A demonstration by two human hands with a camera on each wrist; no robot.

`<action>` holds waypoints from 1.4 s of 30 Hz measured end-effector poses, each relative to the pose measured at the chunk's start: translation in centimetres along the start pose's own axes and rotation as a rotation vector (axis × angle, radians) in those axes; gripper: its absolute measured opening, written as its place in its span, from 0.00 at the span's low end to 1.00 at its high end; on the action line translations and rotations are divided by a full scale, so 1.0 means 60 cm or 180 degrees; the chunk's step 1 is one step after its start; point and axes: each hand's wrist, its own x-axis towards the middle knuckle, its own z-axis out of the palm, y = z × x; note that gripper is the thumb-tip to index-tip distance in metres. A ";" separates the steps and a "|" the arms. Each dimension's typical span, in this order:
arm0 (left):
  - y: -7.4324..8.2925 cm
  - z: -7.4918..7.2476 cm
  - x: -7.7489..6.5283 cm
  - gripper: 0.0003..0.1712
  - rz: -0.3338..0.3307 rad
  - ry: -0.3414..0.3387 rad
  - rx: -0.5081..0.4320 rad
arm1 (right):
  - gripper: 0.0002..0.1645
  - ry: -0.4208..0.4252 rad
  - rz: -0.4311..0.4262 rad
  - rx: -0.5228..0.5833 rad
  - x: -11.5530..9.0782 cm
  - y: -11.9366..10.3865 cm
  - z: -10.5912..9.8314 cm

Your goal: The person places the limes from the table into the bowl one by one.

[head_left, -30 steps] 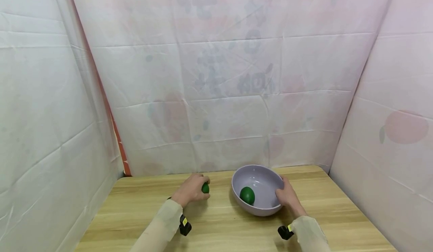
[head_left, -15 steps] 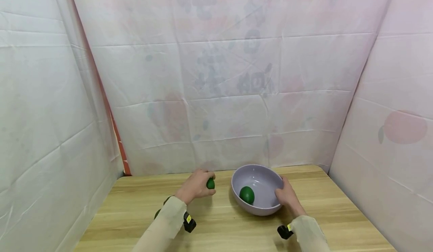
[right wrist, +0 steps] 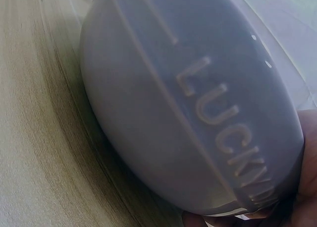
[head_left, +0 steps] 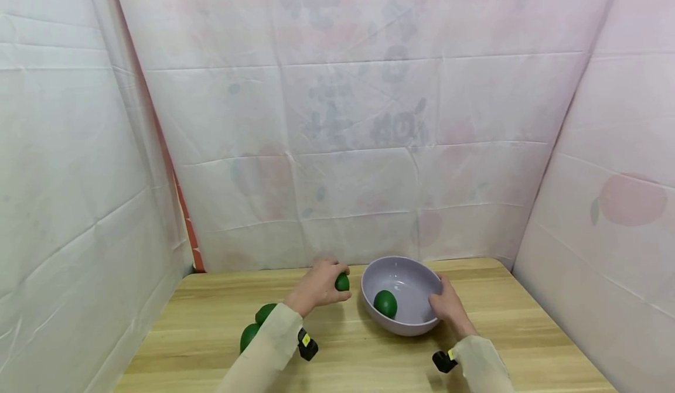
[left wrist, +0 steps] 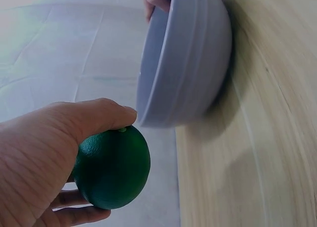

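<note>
My left hand [head_left: 318, 286] holds a dark green lime [head_left: 342, 282] above the table, left of the lavender bowl [head_left: 413, 287]. In the left wrist view, the thumb lies over the top of this lime [left wrist: 113, 170] by its pale stem spot, and fingers curl behind it. My right hand [head_left: 448, 306] grips the bowl's right side, thumb over the rim. One lime [head_left: 385, 304] lies inside the bowl, at the left. The right wrist view shows the bowl's outer wall [right wrist: 163, 113] with raised "LUCKY" lettering; most of the right hand is cut off there.
Two more limes [head_left: 250, 335] lie on the wooden table [head_left: 195, 317], partly hidden behind the left sleeve. White printed sheeting [head_left: 358, 176] hangs at the back and both sides, close to the table's far edge. Each wrist carries a small black camera [head_left: 307, 345].
My left hand has carried its lime to the right, towards the bowl. The limes on the table show more from behind the sleeve. The right hand and bowl have stayed put.
</note>
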 end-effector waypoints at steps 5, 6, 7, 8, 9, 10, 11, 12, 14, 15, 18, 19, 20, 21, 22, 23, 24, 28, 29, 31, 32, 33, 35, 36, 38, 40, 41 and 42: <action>0.016 -0.002 0.012 0.24 0.0092 0.0088 -0.0010 | 0.43 0.0008 0.0006 -0.0003 -0.001 0.001 -0.001; 0.018 -0.002 0.014 0.24 0.0120 0.0103 -0.0010 | 0.43 0.0003 0.0008 0.0002 -0.002 0.001 -0.001; 0.021 -0.003 0.015 0.25 0.0144 0.0109 -0.0022 | 0.43 -0.0007 0.0010 0.0009 -0.001 0.001 0.001; 0.023 -0.004 0.017 0.25 0.0163 0.0114 -0.0029 | 0.43 -0.0011 0.0013 0.0019 -0.002 0.001 0.001; 0.026 -0.004 0.018 0.25 0.0172 0.0114 -0.0039 | 0.43 -0.0017 -0.0005 0.0015 -0.002 0.001 0.002; 0.028 -0.005 0.019 0.26 0.0174 0.0110 -0.0046 | 0.43 -0.0016 -0.0022 0.0012 -0.003 0.000 0.003; 0.030 -0.005 0.021 0.26 0.0173 0.0107 -0.0053 | 0.43 -0.0014 -0.0050 0.0011 -0.003 -0.001 0.004; 0.032 -0.006 0.022 0.26 0.0168 0.0103 -0.0050 | 0.43 -0.0010 -0.0067 0.0013 -0.002 -0.002 0.004; 0.037 -0.009 0.026 0.25 0.0153 0.0119 -0.0058 | 0.42 0.0001 -0.0118 -0.0007 -0.001 -0.005 0.005; 0.040 -0.010 0.028 0.25 0.0145 0.0129 -0.0057 | 0.42 0.0002 -0.0134 -0.0020 0.000 -0.006 0.005; 0.047 -0.012 0.034 0.25 0.0135 0.0123 -0.0014 | 0.43 -0.0003 -0.0124 -0.0023 0.001 -0.007 0.007; 0.050 -0.012 0.036 0.26 0.0137 0.0113 0.0004 | 0.43 -0.0005 -0.0127 -0.0027 0.000 -0.008 0.008; 0.053 -0.012 0.037 0.26 0.0138 0.0096 0.0017 | 0.43 -0.0009 -0.0114 -0.0020 0.000 -0.008 0.009; 0.056 -0.012 0.038 0.26 0.0133 0.0070 0.0026 | 0.43 -0.0018 -0.0095 -0.0014 0.000 -0.007 0.010; 0.059 -0.011 0.040 0.27 0.0129 0.0043 0.0037 | 0.43 -0.0024 -0.0087 -0.0011 0.000 -0.007 0.011; 0.061 -0.010 0.041 0.27 0.0120 0.0024 0.0035 | 0.43 -0.0024 -0.0079 -0.0003 -0.001 -0.007 0.011; 0.064 -0.009 0.042 0.27 0.0112 0.0009 0.0022 | 0.43 -0.0026 -0.0083 -0.0002 -0.001 -0.006 0.012; 0.076 -0.005 0.048 0.27 0.0095 -0.0040 -0.0067 | 0.43 -0.0020 -0.0108 0.0016 -0.002 -0.006 0.013; 0.079 -0.004 0.049 0.27 0.0095 -0.0048 -0.0097 | 0.42 -0.0013 -0.0116 0.0012 -0.002 -0.006 0.013; 0.086 -0.002 0.051 0.26 0.0100 -0.0072 -0.0137 | 0.42 -0.0011 -0.0127 0.0005 -0.004 -0.006 0.013; 0.090 -0.001 0.052 0.26 0.0111 -0.0077 -0.0146 | 0.42 -0.0011 -0.0126 0.0004 -0.004 -0.005 0.013; 0.093 0.001 0.053 0.26 0.0117 -0.0083 -0.0142 | 0.42 -0.0010 -0.0124 0.0004 -0.005 -0.005 0.012; 0.098 0.006 0.057 0.26 0.0136 -0.0087 -0.0127 | 0.42 -0.0008 -0.0139 -0.0004 -0.005 -0.005 0.012; 0.101 0.008 0.058 0.26 0.0150 -0.0085 -0.0110 | 0.42 -0.0010 -0.0148 0.0001 -0.005 -0.005 0.011; 0.106 0.014 0.061 0.26 0.0184 -0.0066 -0.0094 | 0.43 -0.0013 -0.0162 -0.0007 -0.004 -0.004 0.012; 0.111 0.018 0.063 0.26 0.0215 -0.0051 -0.0096 | 0.42 -0.0013 -0.0167 -0.0023 -0.003 -0.004 0.012; 0.114 0.019 0.064 0.26 0.0242 -0.0037 -0.0091 | 0.42 -0.0011 -0.0169 -0.0030 -0.002 -0.003 0.013; 0.117 0.021 0.065 0.26 0.0262 -0.0030 -0.0098 | 0.42 -0.0013 -0.0164 -0.0034 -0.002 -0.003 0.013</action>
